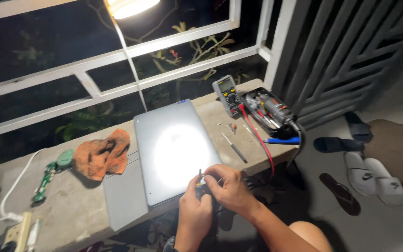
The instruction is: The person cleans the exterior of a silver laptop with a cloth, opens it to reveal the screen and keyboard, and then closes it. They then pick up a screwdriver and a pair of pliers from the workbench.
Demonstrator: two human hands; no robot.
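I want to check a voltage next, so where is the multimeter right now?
In the head view the multimeter lies at the far right of the concrete ledge, between the closed laptop and the open black tool case, by the white railing.

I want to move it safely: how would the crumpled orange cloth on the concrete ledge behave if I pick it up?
The crumpled orange cloth would probably be floppy, since it lies in soft folds. It looks thin, so likely light. It seems unlikely to roll or slip on the rough concrete ledge.

Silver laptop (176, 149), orange rag (102, 154), green circuit board (47, 179), seemingly grey-yellow multimeter (227, 93), 2 white slippers (374, 175).
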